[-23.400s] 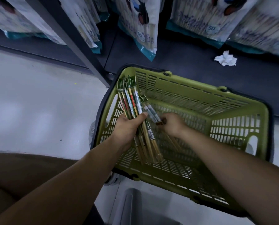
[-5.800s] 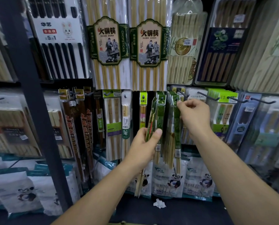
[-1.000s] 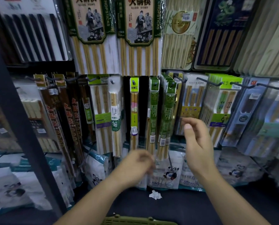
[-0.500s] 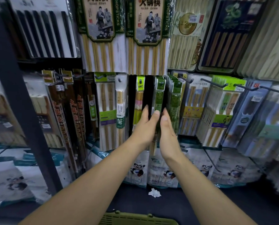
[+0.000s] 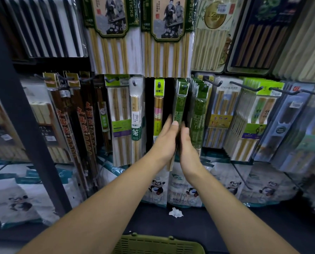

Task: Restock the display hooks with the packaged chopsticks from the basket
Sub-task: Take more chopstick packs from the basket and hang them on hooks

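Observation:
A bunch of green-labelled chopstick packs [image 5: 180, 105] hangs from a display hook [image 5: 184, 87] at the centre of the rack. My left hand [image 5: 164, 142] lies flat against the bunch's left side, thumb over its front. My right hand [image 5: 188, 147] presses flat on the right side, so the packs are squeezed between both palms. The light wooden tips stick out below my hands. A second green bunch [image 5: 198, 114] hangs on the hook just to the right. The green basket [image 5: 158, 243] shows only its rim at the bottom edge; its contents are hidden.
Hooks all around carry other chopstick packs: yellow-labelled [image 5: 158, 110] to the left, brown [image 5: 83, 114] further left, lime-topped [image 5: 253, 114] to the right. A dark rack post [image 5: 23, 114] slants at the left. Panda bags [image 5: 184, 187] and crumpled paper [image 5: 175, 212] sit on the dark shelf below.
A second ago my hands were apart, lower and empty. They rose and closed together on the hanging green bunch. Over the last half second they have hardly moved.

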